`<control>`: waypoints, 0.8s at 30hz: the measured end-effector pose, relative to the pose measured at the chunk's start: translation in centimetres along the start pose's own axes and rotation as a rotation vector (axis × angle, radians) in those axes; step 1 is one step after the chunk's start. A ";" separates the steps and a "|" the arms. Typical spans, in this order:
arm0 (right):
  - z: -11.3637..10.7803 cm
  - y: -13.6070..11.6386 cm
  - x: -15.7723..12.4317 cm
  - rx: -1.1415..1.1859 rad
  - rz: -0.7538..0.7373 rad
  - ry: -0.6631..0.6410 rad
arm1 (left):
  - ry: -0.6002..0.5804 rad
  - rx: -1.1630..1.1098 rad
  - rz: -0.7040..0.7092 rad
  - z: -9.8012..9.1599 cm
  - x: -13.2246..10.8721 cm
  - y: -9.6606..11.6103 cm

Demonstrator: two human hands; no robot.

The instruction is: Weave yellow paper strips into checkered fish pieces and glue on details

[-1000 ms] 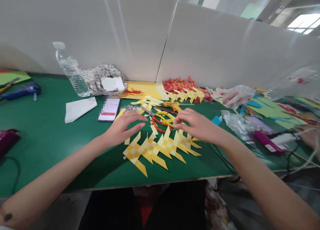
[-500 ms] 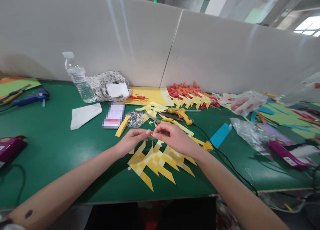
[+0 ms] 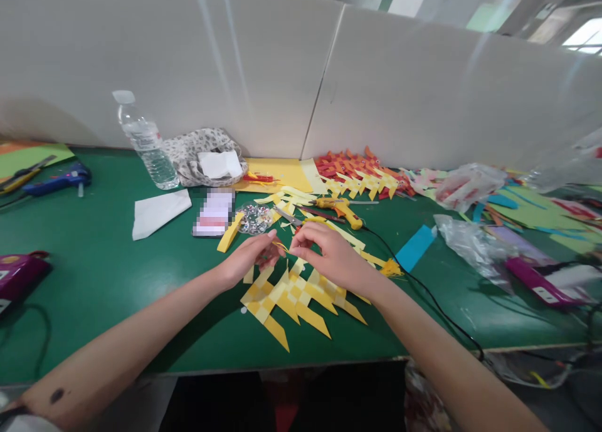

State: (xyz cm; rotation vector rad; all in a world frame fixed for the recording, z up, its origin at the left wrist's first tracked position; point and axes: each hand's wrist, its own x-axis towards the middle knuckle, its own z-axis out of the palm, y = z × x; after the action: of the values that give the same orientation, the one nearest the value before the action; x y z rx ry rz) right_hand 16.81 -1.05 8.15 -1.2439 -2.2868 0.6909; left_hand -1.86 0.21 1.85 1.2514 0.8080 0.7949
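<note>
Left hand (image 3: 249,261) and right hand (image 3: 325,255) meet fingertip to fingertip above the green table (image 3: 94,275). Both are closed in a pinch on a small yellow strip (image 3: 281,247), held between them just clear of the surface. Directly beneath lies a row of woven yellow paper pieces (image 3: 294,297), flat on the table. A round dish of beads (image 3: 254,219) sits just beyond the left hand, a yellow glue gun (image 3: 342,210) beyond the right hand.

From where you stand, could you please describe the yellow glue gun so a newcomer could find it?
On the green table, look beyond the right hand. The glue gun lies there, yellow with a black cord, unlike the blue one far left.
</note>
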 end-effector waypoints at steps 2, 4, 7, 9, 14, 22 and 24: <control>0.0 0.0 0.0 -0.033 -0.012 -0.010 | -0.005 0.007 0.005 0.0 0.0 0.1; 0.0 -0.1 -0.1 -0.048 -0.014 -0.021 | -0.002 0.015 0.016 0.0 -0.1 0.1; 0.0 -0.2 -0.2 -0.065 -0.017 -0.030 | 0.001 0.032 0.041 -0.1 -0.1 0.0; -0.1 -0.2 -0.3 -0.077 -0.011 -0.031 | -0.007 0.049 0.051 -0.1 0.0 -0.1; -0.2 0.2 -0.5 -0.020 0.056 0.055 | 0.022 0.093 0.094 0.2 0.0 -0.2; 2.4 0.1 -0.9 0.280 0.095 0.196 | -0.005 0.139 0.153 0.7 -0.5 0.2; 2.7 0.0 -1.0 0.313 0.096 0.257 | -0.015 0.144 0.151 0.7 -0.6 0.2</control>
State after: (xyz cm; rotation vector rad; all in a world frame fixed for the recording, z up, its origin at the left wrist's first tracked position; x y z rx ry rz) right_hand 15.69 -2.52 5.89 -1.2188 -1.8409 0.8326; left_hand -1.60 -0.57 2.20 1.4582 0.7762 0.8592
